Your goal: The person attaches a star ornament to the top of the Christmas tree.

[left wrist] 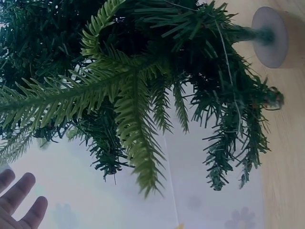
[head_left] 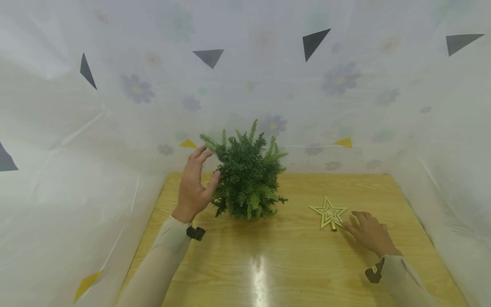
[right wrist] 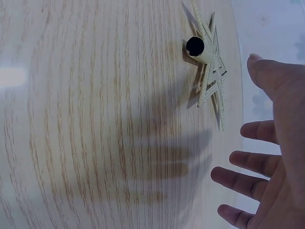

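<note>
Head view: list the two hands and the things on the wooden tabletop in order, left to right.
Left hand → artificial Christmas tree → gold star tree topper → right hand.

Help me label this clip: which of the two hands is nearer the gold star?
The right hand, close beside the gold star on the table; the left hand is farther off, beside the green tree.
</note>
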Available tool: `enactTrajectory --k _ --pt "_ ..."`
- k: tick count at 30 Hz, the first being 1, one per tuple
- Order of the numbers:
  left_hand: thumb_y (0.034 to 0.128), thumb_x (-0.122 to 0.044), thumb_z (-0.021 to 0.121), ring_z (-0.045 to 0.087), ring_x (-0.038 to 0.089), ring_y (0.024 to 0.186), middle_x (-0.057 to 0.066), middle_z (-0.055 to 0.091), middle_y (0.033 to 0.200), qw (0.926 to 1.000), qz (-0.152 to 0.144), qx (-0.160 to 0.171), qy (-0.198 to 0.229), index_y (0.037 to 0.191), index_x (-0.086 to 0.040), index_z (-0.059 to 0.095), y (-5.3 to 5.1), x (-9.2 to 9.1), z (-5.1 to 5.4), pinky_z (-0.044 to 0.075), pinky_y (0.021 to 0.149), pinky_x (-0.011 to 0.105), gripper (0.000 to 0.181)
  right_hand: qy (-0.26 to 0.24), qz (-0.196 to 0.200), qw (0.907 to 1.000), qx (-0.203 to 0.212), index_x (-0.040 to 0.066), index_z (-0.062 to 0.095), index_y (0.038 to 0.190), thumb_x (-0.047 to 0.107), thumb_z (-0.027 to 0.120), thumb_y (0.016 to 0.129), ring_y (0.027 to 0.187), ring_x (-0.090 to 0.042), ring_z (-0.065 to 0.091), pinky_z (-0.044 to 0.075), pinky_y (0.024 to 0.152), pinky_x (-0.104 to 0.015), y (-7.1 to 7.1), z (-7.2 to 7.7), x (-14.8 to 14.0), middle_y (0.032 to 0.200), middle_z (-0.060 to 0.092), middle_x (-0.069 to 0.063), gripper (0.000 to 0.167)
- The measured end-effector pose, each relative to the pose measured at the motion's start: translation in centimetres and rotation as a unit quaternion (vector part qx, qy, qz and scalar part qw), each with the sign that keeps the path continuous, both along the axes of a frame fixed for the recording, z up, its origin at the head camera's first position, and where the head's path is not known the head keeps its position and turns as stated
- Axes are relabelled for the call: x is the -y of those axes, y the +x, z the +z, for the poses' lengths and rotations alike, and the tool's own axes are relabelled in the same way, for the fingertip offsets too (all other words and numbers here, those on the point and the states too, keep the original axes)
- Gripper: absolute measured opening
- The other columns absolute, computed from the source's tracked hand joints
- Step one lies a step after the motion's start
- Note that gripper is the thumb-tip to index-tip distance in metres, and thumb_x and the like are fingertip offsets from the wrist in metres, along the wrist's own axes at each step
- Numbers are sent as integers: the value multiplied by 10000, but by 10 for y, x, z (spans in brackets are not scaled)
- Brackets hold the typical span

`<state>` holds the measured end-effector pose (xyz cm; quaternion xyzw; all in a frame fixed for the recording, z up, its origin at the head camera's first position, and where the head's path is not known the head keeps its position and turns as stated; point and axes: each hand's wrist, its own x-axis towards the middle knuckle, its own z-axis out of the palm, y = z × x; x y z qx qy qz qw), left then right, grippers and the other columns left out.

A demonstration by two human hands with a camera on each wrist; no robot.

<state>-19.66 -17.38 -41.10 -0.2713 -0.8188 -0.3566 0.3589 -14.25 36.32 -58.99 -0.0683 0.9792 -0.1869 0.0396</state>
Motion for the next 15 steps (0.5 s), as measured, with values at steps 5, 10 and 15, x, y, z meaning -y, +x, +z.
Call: enactTrajectory --k 5,10,15 --pt "1061 -429 513 443 378 1420 193 462 1536 10000 -1 -15 34 1443 -31 550 -1 -3 2 407 1071 633 553 -67 6 10000 33 -98 458 1459 557 543 1041 1199 -660 465 343 839 -841 -1 -2 1 1404 451 -431 781" --pt "1074 -474 483 424 385 1433 212 454 1535 10000 37 -47 -54 1464 -47 553 -3 -5 5 411 1066 637 582 -79 -17 9999 84 -90 456 1464 555 542 1042 1207 -653 453 342 842 -832 -1 -3 0 1404 450 -425 775" --pt "1071 -451 502 409 379 1445 216 453 1534 9999 42 -41 -107 1487 -65 543 -5 -6 7 408 1072 630 569 -79 -25 9999 89 -89 454 1465 555 533 1047 1210 -647 455 347 841 -825 -2 -3 0 1403 453 -423 772"
